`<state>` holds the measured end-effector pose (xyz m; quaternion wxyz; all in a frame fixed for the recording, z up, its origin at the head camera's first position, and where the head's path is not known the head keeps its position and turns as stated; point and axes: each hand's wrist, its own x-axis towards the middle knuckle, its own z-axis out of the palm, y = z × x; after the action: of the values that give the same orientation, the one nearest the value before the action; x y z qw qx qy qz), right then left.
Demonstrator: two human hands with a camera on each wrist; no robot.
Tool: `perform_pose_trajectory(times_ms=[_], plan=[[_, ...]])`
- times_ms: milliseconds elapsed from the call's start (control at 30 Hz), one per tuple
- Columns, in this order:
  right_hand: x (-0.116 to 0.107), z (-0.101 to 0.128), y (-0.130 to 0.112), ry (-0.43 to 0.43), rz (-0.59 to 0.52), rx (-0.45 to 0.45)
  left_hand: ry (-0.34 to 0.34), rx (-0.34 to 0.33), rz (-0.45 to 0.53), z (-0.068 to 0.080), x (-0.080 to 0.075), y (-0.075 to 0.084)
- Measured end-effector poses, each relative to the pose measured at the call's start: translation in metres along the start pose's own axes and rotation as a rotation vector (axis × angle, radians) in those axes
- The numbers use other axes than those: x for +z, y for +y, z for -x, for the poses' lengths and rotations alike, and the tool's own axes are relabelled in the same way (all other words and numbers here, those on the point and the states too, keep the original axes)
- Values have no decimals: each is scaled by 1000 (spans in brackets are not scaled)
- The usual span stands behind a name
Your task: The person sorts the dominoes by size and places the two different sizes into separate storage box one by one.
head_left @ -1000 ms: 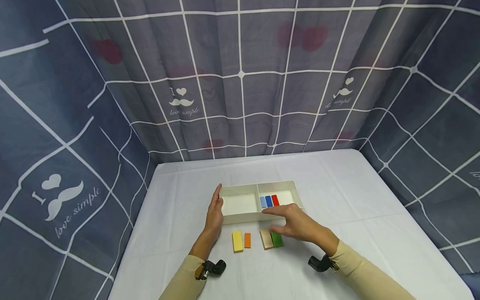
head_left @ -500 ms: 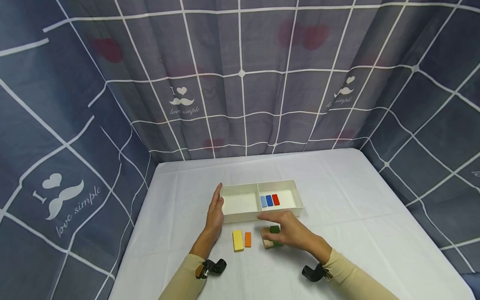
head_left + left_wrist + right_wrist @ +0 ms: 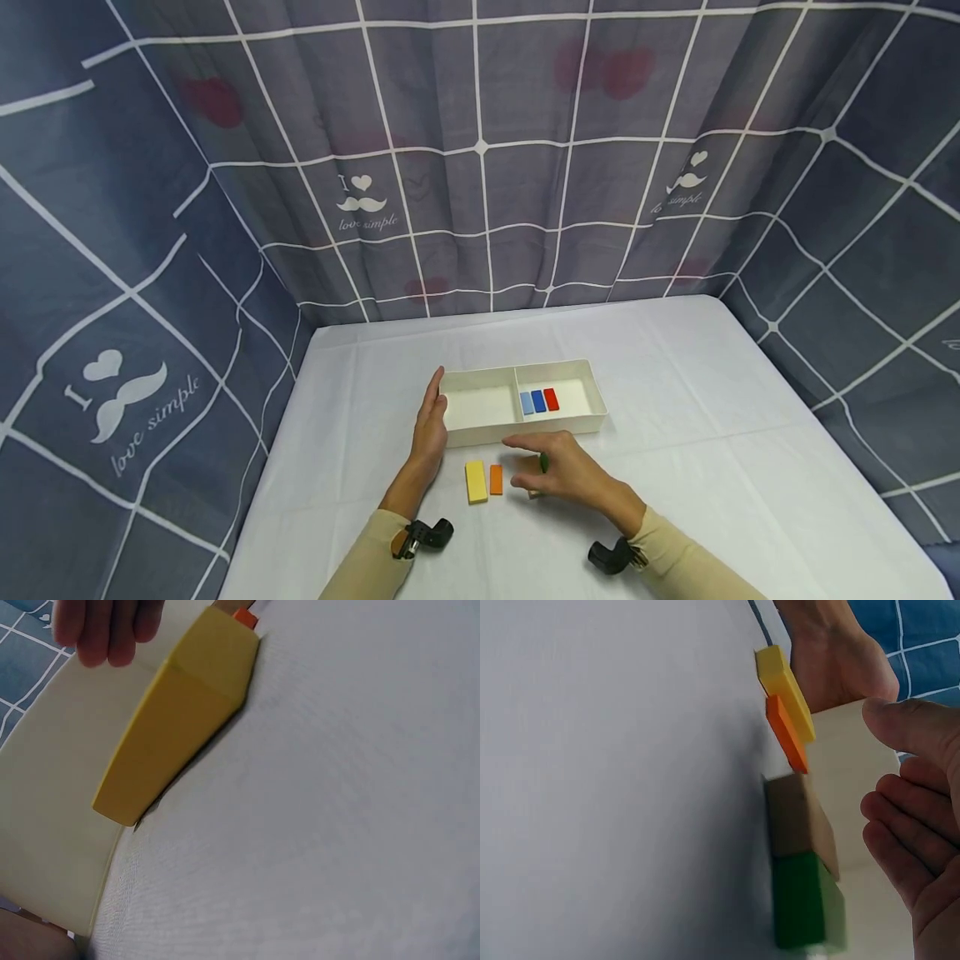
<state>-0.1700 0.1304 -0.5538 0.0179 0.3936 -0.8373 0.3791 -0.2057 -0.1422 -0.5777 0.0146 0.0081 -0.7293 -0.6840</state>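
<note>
Three blocks in the tray [image 3: 480, 433]: light blue [image 3: 527, 403], blue [image 3: 537, 401], red [image 3: 551, 399]. Four in front of it: yellow [image 3: 475, 482], orange [image 3: 496, 479], tan [image 3: 801, 816], green [image 3: 806, 900]. Two hands.

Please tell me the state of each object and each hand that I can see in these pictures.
White tray: left compartment empty, right one holds three blocks.
Light blue, blue, red blocks: flat, side by side.
Yellow block: flat on the cloth.
Orange block: flat, beside it.
Tan block: lying against green block.
Left hand: open, against tray's end.
Right hand: open, above tan and green blocks.
</note>
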Motion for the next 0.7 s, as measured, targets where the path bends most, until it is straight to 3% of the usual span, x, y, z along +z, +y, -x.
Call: perform_pose_trajectory(times_ms=[200, 700], plan=[[13, -1, 4, -20, -40, -3, 4, 17, 21, -1, 0, 0], [26, -3, 7, -57, 41, -4, 9, 43, 13, 0, 1, -1]])
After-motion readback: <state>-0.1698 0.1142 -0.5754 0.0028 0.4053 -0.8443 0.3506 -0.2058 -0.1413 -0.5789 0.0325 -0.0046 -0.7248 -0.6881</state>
